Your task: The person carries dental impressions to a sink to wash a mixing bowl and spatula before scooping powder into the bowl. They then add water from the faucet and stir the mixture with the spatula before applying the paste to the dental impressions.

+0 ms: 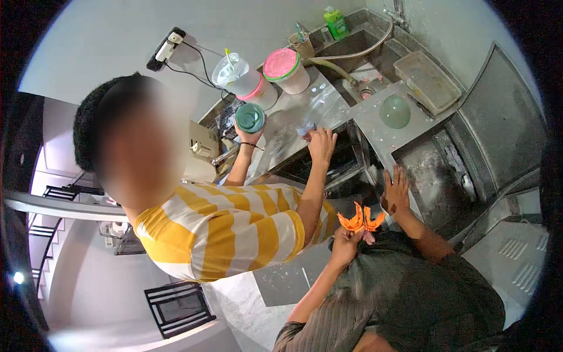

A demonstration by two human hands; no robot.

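My left hand (345, 246) is closed on an orange U-shaped piece (353, 221), which looks like two joined curved parts with ragged edges. A small pinkish lump (368, 237) shows just beside its fingers. To the right, my right hand (398, 190) lies with fingers spread at the counter's edge (384, 155), with dark smudges near its wrist. Nothing shows in that hand.
A co-worker in a yellow-and-white striped shirt (226, 234) holds a green bowl (250, 118) and touches a bluish-grey lump (306, 129) on the counter. Lidded tubs (286, 70), a sink (366, 82), a clear bin (427, 82) and a round greenish object (394, 112) stand beyond.
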